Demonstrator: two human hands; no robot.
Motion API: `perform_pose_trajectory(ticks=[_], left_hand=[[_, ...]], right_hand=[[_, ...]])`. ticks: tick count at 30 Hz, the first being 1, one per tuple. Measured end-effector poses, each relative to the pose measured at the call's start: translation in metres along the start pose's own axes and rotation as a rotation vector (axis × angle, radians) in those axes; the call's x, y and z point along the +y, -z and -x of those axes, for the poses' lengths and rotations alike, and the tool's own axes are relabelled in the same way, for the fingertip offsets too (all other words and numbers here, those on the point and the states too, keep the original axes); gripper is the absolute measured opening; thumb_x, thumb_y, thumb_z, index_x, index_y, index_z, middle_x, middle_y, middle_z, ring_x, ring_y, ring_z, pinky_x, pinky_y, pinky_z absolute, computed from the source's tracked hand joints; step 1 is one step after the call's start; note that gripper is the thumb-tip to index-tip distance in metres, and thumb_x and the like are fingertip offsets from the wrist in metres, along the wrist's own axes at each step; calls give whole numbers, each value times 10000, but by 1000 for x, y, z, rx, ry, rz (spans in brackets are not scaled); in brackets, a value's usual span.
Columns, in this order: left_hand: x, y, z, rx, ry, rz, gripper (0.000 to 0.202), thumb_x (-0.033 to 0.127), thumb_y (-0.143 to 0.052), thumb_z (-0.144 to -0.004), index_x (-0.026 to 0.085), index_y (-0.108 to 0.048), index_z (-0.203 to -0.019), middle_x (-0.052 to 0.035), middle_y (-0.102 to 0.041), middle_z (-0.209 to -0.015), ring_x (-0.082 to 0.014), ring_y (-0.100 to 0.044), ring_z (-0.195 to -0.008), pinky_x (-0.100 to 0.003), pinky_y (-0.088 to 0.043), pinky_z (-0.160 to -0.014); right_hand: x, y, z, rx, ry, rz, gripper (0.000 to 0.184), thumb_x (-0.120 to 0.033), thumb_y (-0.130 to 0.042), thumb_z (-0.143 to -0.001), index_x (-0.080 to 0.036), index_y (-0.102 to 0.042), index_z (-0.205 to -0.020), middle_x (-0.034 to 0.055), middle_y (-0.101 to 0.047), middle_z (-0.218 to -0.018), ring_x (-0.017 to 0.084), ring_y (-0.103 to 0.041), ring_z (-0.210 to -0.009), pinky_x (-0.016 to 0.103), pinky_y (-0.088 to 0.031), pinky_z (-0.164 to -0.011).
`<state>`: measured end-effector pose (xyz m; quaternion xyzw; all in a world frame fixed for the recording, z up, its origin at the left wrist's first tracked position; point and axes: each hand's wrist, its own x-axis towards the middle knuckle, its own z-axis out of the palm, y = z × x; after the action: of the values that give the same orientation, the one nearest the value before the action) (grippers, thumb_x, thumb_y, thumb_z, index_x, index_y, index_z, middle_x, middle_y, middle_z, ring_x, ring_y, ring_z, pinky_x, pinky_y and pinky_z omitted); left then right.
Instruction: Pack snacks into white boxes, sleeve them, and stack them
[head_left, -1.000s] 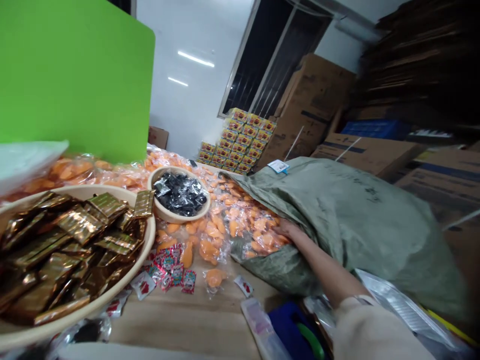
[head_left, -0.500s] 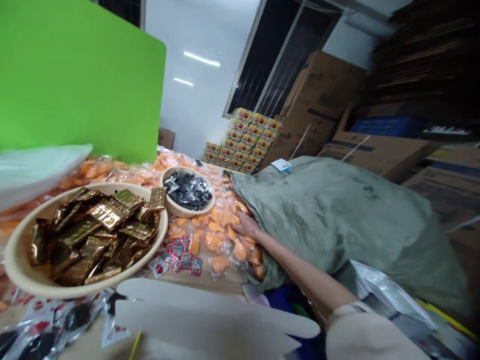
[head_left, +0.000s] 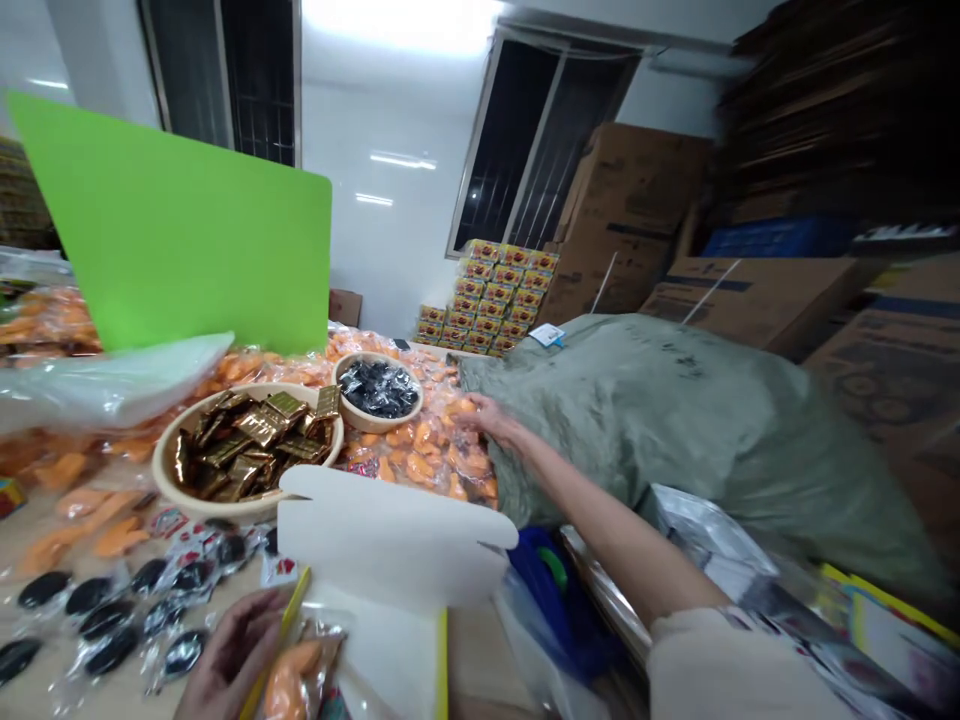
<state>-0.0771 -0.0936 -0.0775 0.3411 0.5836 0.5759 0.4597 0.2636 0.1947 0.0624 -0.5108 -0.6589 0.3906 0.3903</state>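
Note:
My right hand (head_left: 489, 417) reaches forward to the mouth of a big grey-green woven sack (head_left: 675, 420) and rests among clear packets of orange sweets (head_left: 427, 455) spilling from it; its fingers curl over the packets. My left hand (head_left: 225, 660) is at the bottom edge beside an open white carton (head_left: 390, 545) with a yellow edge. A clear packet with an orange piece (head_left: 296, 670) lies against its fingers. Whether the fingers grip it is not plain.
A large beige bowl of gold foil packets (head_left: 247, 445) and a smaller bowl of black packets (head_left: 377, 388) stand on the wooden table. Black wrapped sweets (head_left: 112, 620) lie at the lower left. A green board (head_left: 187, 250) stands behind. Cardboard boxes (head_left: 630, 210) fill the right.
The view has pulled back and down, bringing my left hand and the white carton into sight. My right hand has drawn out of the sack's mouth toward the small bowl.

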Motion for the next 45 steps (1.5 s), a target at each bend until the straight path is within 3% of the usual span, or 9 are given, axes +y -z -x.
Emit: perform_pose_trajectory(ticks=[6,12,17,21,26,31,35,40,45], left_hand=[[30,0,20,161,-242,-24,610,661,-758,-607,203,-628,-990,-82,-659,-1147,-314,-607,-1133,-469,-459,-1061],[102,-31,54,-209,-318,-28,494,523,-717,-751,205,-618,-1117,-113,-656,-1199,-302,-648,-1081,-467,-527,-986],[142,-90,53,-504,-442,142,852,443,-805,-686,247,-399,-1410,-119,-371,-1536,-312,-376,-1395,-453,-352,-1149],[120,-128,58,-632,-260,343,529,421,-668,-850,191,-500,-1296,-121,-561,-1375,-258,-530,-1267,-388,-431,-1072],[96,-127,60,-550,-71,502,354,409,-642,-881,157,-626,-1129,-104,-696,-1136,-222,-651,-1052,-352,-493,-960],[92,-105,37,-522,111,498,333,412,-727,-809,157,-669,-1014,-77,-718,-1055,-189,-661,-970,-307,-505,-890],[66,-98,26,-544,179,231,377,431,-782,-743,159,-664,-976,-35,-701,-952,-133,-638,-832,-239,-482,-782],[39,-94,19,-533,53,-72,433,448,-781,-730,177,-624,-1030,-32,-660,-1020,-151,-604,-942,-248,-457,-830],[36,-94,22,-658,123,22,429,482,-723,-769,189,-584,-1050,-31,-646,-975,-169,-617,-911,-279,-491,-829]], right_hand=[[-43,10,21,144,81,-86,576,-448,-824,-451,-170,-606,-906,-20,-652,-749,127,-577,-643,247,-493,-597],[-118,10,100,137,213,-146,552,-515,-797,-569,-179,-624,-971,16,-686,-917,167,-631,-774,285,-523,-701],[-138,-46,209,-53,253,10,395,-399,-770,-660,-186,-679,-980,19,-702,-924,204,-639,-855,337,-529,-807],[-97,-94,261,30,72,-156,401,-364,-754,-682,-201,-638,-1029,27,-696,-985,213,-642,-906,358,-531,-836],[-49,-108,306,181,-68,-543,603,-335,-839,-632,-254,-571,-1166,28,-694,-1058,187,-657,-927,338,-555,-822],[-1,-99,330,592,46,-80,296,-364,-699,-813,-223,-640,-1066,26,-667,-868,155,-627,-764,314,-549,-719],[35,-101,327,547,245,347,232,-302,-481,-943,-204,-685,-991,86,-704,-988,213,-638,-936,418,-522,-882],[15,-122,329,474,203,280,220,-313,-547,-922,-200,-676,-1060,96,-696,-1095,205,-647,-983,334,-559,-782],[-14,-149,321,319,147,320,375,-298,-552,-905,-192,-588,-1263,95,-709,-1092,216,-659,-951,362,-534,-835]])
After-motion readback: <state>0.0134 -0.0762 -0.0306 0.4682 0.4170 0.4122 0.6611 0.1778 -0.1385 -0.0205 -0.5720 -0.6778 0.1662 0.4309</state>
